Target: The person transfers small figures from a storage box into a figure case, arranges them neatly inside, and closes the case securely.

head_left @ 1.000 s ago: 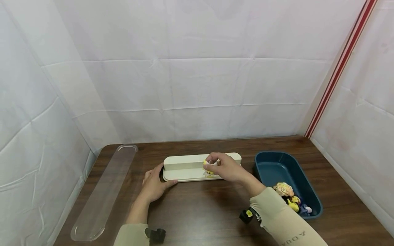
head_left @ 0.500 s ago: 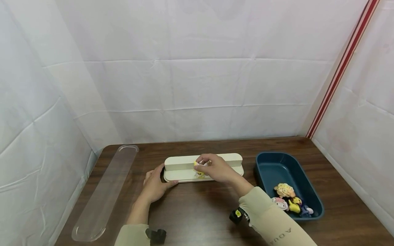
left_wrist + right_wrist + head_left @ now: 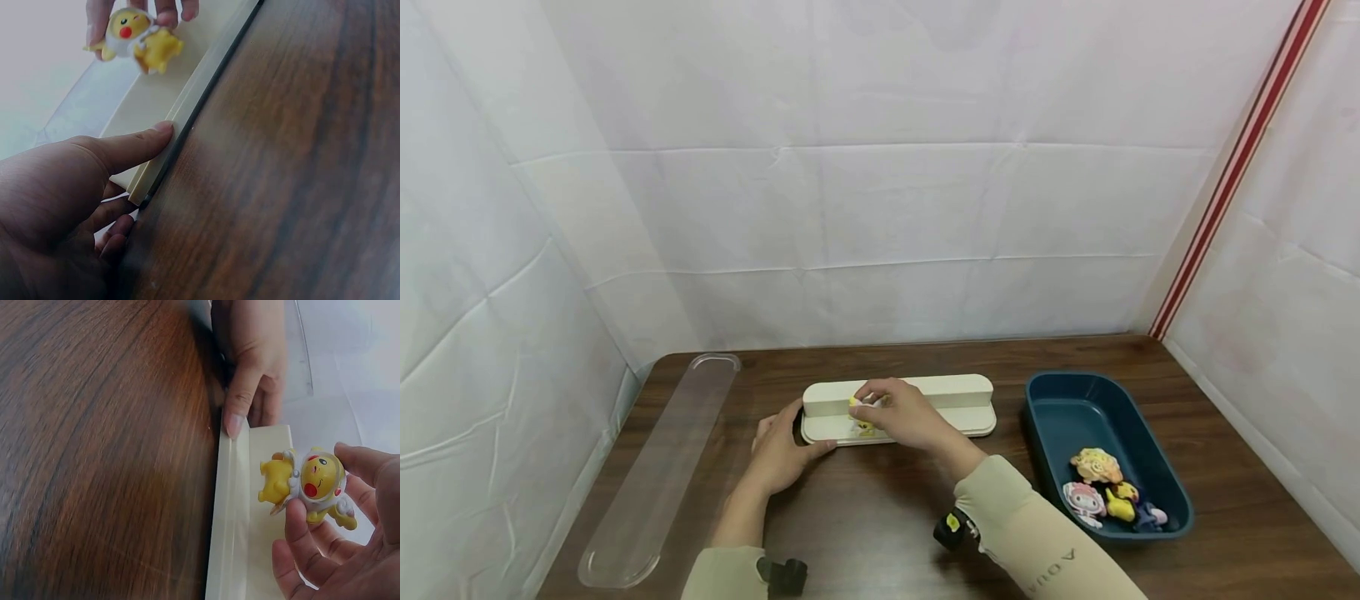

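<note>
A small yellow figurine [image 3: 862, 415] is pinched by the right hand [image 3: 901, 415], its fingers [image 3: 310, 549] curled round the toy's white-clad body, which is held just above the lower step of a cream stepped stand [image 3: 925, 406], near the stand's left end. The right forearm, in a beige sleeve [image 3: 1037, 546], is stretched diagonally across the tabletop [image 3: 880, 525] from the lower right. The left hand [image 3: 781, 454] is laid against the left end of the stand, the thumb [image 3: 134, 145] pressed straight along the front edge and the other fingers tucked round the end; whether they grip it cannot be told.

To the right of the right hand, most of the stand's two steps are left bare. Beyond the stand's right end, a dark blue tray [image 3: 1078, 404] is set apart from it, with several small figurines [image 3: 1105, 490] gathered at its near end. Well to the left of the left hand, a long clear lid [image 3: 658, 475] is laid along the tabletop's edge. Open wood is seen in front of both hands.
</note>
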